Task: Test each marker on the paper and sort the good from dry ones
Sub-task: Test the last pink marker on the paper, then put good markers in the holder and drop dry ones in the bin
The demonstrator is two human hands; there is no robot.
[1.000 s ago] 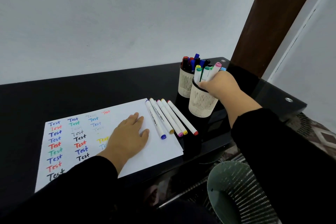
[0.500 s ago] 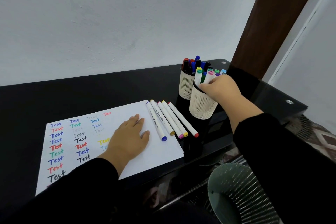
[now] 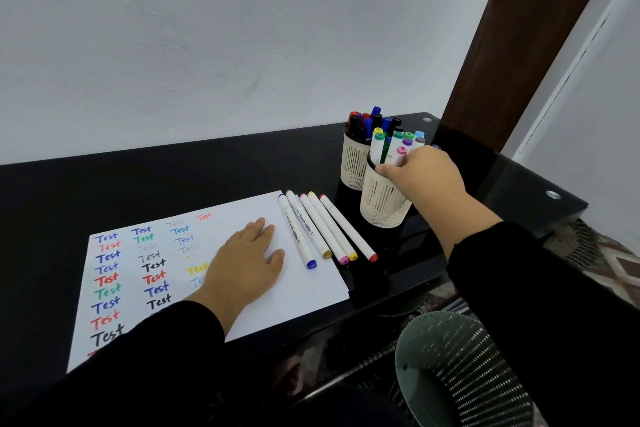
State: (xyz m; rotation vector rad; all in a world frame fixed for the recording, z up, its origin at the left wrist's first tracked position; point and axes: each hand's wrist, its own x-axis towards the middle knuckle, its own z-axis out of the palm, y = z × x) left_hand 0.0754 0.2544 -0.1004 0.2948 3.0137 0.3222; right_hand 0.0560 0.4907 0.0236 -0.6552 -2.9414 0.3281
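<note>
Right hand: fingers curled around a pink-capped marker standing in the near cream slotted cup. Far cup just behind (darker markers inside). Left hand flat, fingers straight, pressing the test paper. Five white markers lie in a row at the paper's right edge on the black tabletop. Green mesh bin below.

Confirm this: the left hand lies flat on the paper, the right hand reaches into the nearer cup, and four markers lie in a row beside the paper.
Wrong on the count: the head view shows five markers in that row. The left hand does lie flat on the paper, and the right hand reaches into the nearer cup.
</note>
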